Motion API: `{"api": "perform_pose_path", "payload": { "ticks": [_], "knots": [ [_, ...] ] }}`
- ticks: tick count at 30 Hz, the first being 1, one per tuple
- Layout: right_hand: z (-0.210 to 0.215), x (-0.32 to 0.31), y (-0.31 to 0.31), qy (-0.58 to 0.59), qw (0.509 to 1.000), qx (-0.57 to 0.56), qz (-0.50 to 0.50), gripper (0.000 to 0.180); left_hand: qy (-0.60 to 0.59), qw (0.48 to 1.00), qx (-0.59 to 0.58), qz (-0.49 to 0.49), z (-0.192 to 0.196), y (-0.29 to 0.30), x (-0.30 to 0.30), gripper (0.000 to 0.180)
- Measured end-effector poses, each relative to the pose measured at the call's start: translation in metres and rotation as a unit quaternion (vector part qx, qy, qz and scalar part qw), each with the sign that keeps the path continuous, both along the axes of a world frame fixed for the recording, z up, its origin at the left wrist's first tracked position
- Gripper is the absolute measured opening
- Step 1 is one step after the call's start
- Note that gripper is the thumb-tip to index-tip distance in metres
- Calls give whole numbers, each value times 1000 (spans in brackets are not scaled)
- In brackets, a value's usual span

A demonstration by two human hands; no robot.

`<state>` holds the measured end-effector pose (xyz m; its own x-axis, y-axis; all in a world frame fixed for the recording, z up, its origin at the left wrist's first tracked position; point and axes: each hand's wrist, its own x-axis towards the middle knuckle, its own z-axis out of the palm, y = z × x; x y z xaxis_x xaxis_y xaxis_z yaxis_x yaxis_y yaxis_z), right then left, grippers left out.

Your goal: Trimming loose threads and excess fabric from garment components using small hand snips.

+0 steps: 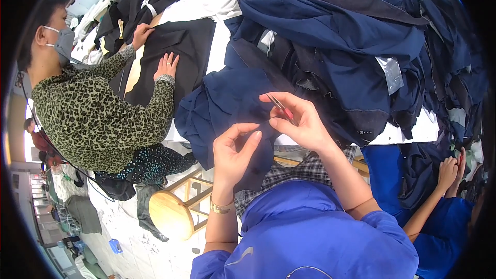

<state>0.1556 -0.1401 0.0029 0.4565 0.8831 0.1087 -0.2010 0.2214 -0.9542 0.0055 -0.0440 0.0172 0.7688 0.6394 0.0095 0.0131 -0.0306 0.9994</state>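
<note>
My left hand (233, 154) is closed in a pinch, thumb and forefinger at the edge of a navy cloth garment (227, 93) that drapes over the table edge toward my lap. In my right hand (305, 126) is a pair of small thread snips (284, 109) with a red part, its metal tips pointing up and left. The right thumb reaches close to the cloth, near the left fingertips. Whether a thread runs between my hands is too fine to make out.
Navy garments (330, 26) lie heaped across the white table (218, 46). At left, a masked person in a leopard-print top (103, 119) spreads black cloth (175, 46) with both hands. A wooden stool (170, 214) stands below. Another worker's hands (449, 173) handle dark cloth at right.
</note>
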Motion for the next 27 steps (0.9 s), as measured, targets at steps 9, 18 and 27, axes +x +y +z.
{"api": "perform_pose_path", "payload": {
  "ticks": [9,18,27],
  "knots": [
    [0,1,-1,-6,1000,-15,-6,43,-13,1000,4,25,-5,2,3,9],
    [1,1,-2,-17,1000,-7,-10,44,-14,999,43,27,-8,1,6,11],
    [20,14,-26,-19,999,15,33,50,-38,996,68,-35,0,19,-16,30]
  ]
}}
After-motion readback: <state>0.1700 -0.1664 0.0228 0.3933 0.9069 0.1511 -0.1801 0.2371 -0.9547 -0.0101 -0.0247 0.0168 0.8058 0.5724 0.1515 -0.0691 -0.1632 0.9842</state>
